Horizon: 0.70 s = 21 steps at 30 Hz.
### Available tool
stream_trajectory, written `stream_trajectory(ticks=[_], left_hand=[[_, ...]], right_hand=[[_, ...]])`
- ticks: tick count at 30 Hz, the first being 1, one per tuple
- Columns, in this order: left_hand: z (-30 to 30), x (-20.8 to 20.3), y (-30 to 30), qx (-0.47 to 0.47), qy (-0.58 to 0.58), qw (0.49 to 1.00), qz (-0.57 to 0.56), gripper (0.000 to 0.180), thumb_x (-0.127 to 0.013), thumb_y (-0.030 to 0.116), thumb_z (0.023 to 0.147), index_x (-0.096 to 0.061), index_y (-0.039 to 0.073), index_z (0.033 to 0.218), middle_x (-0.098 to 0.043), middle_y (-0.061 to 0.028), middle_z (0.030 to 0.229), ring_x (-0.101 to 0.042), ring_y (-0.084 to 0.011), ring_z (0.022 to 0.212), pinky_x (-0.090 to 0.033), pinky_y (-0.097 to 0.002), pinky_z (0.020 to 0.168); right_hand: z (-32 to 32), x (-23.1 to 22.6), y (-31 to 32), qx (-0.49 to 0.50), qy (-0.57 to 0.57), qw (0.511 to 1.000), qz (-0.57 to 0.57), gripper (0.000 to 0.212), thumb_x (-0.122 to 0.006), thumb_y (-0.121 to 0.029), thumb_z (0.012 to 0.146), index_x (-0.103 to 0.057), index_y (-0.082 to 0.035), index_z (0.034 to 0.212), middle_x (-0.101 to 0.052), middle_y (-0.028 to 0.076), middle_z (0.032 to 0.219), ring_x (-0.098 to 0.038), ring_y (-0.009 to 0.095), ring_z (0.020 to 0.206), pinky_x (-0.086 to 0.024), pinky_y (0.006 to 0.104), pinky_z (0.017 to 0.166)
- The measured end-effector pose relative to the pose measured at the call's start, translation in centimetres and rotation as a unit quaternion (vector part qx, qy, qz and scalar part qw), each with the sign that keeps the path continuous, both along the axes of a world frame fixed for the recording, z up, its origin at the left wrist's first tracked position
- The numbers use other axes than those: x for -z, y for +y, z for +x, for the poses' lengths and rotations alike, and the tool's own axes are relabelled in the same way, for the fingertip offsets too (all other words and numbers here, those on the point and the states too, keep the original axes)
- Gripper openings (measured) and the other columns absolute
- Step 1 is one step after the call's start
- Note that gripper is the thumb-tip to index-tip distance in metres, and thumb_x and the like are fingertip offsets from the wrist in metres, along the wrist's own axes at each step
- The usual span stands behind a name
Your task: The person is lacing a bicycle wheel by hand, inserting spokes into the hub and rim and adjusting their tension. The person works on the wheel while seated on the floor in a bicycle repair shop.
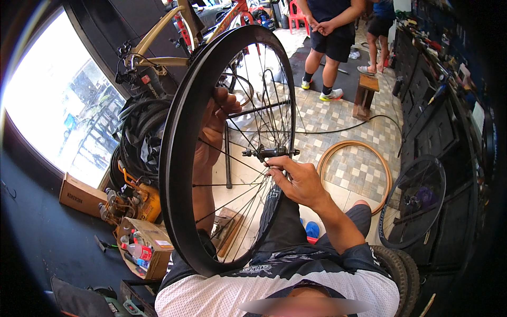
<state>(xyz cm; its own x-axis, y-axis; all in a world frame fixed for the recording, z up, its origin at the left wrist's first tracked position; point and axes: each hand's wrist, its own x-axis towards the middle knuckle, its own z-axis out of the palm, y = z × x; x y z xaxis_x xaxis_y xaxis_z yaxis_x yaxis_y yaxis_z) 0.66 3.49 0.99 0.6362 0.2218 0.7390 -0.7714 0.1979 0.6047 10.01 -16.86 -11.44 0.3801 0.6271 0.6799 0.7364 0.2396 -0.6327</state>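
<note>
Head view: wide fisheye, left one of a side-by-side pair, worn on the person's head. Facing: down and forward, upright, unmirrored. Near field: wearer's shirt (222,289) along the lower edge; bicycle wheel (269,152), close, centre and left of centre; left hand (213,126) and right hand (300,180), about mid-frame. Far field: red chair (298,18), upper centre. Distortion: window (63,100) bowed at left, dark drawers (430,121) bowed at right; corners blackened.

Smooth, faintly glossy rim (178,137) beside the left hand (212,119); metal-looking hub (270,152) just above the right hand (303,182); wooden stool (368,83) well beyond.
</note>
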Motion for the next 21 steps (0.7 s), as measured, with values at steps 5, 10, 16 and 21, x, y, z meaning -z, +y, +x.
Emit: stream_trajectory(ticks=[5,10,16,21], left_hand=[[0.0,-0.1,-0.7,-0.006,-0.01,1.0,0.009,0.032,-0.057,0.023,0.108,-0.065,-0.001,0.129,-0.069,-0.0135,0.125,-0.064,-0.0299,0.116,-0.051,-0.0485,0.101],[-0.1,0.1,-0.6,-0.013,0.017,1.0,-0.002,0.033,-0.057,0.024,0.108,-0.064,-0.001,0.129,-0.068,-0.0134,0.123,-0.063,-0.0286,0.115,-0.05,-0.046,0.1],[-0.1,0.1,-0.3,0.013,0.044,0.997,-0.061,0.031,-0.055,0.023,0.109,-0.062,0.0,0.127,-0.065,-0.0121,0.117,-0.061,-0.0273,0.112,-0.049,-0.0437,0.096],[0.1,0.4,-0.4,0.009,0.047,0.995,-0.082,0.032,-0.054,0.024,0.109,-0.06,0.0,0.128,-0.064,-0.0121,0.116,-0.059,-0.0261,0.111,-0.048,-0.0398,0.091]], right_hand=[[0.2,-0.2,0.0,0.013,0.0,1.0,-0.017,0.021,-0.07,-0.012,0.098,-0.067,-0.008,0.118,-0.077,0.01,0.088,-0.07,0.02,0.062,-0.051,0.0325,0.055],[0.2,-0.1,1.4,-0.027,0.086,0.996,-0.017,0.018,-0.067,-0.019,0.1,-0.066,-0.01,0.116,-0.073,0.013,0.084,-0.075,0.032,0.074,-0.057,0.0428,0.065],[0.0,-0.5,2.8,-0.032,0.074,0.997,0.016,0.021,-0.07,-0.024,0.101,-0.068,-0.009,0.116,-0.075,0.011,0.088,-0.066,0.026,0.059,-0.052,0.0351,0.06],[-0.3,1.4,4.5,-0.051,0.104,0.987,0.108,0.025,-0.071,-0.023,0.102,-0.066,-0.012,0.123,-0.075,0.011,0.087,-0.069,0.022,0.062,-0.052,0.0341,0.059]])
